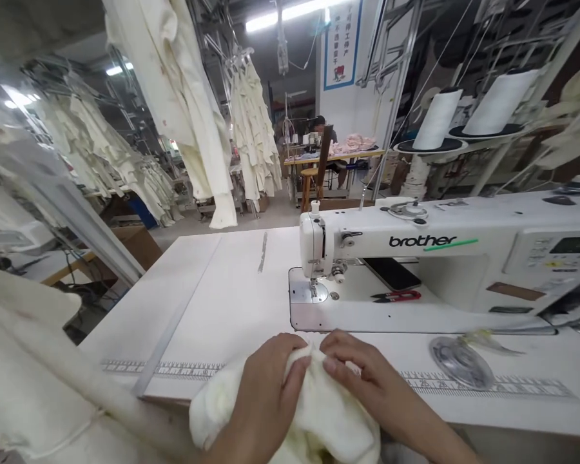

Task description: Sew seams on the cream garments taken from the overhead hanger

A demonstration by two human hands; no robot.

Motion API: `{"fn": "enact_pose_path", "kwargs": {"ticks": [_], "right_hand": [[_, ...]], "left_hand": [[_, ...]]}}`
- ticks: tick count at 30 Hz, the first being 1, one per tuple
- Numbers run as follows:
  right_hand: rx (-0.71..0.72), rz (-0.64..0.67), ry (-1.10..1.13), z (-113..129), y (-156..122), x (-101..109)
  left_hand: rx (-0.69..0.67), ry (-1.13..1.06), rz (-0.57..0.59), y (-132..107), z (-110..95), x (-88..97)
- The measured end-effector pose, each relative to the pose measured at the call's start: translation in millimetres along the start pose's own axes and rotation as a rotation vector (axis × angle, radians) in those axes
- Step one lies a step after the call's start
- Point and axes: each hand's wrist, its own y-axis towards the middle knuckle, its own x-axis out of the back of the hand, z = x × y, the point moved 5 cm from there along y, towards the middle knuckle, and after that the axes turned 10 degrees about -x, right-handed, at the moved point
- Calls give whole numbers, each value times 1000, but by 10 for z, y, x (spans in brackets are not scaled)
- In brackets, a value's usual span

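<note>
Both my hands grip a bunched piece of cream fleece fabric [319, 419] at the near edge of the white sewing table [212, 303]. My left hand [265, 393] curls over its left side, with the thumb pinching a fold. My right hand [367, 377] pinches the same fold from the right, fingers closed on the cloth. The white Brother sewing machine [415, 251] stands just beyond my hands, with its needle and presser foot [314, 287] over the metal plate.
Red-handled thread snips [396, 296] and a dark phone [391, 274] lie under the machine arm. A clear disc [459, 361] sits at the right. More cream fabric [29, 367] is piled at my left. Cream garments [198, 109] hang behind. Thread cones [437, 119] stand on the right.
</note>
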Motion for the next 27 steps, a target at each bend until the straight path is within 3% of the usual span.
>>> {"fn": "enact_pose_path", "kwargs": {"ticks": [2,6,10,13,16,18,23,25,27], "right_hand": [[0,-32,0,74,20,88],[-31,63,24,135,63,76],[-79,51,-74,94,102,102],[-158,287,106,45,176,64],[-259,574,384,-16,263,-77],[-340,656,502,-106,321,-208],[-501,590,706,-311,347,-448],[-409,481,658,-265,307,-411],[-231,254,483,-154,238,-294]], "left_hand": [[20,-43,-4,24,-16,-19],[35,-80,17,66,-16,-40],[-1,-40,106,62,-39,-63],[-100,-64,141,41,-78,-63],[-159,-98,37,16,-70,-17],[-206,-98,-46,-10,-61,3],[-267,-129,-133,-83,1,-46],[-230,-87,-205,-101,72,-51],[-233,-2,-299,-115,118,-44]]}}
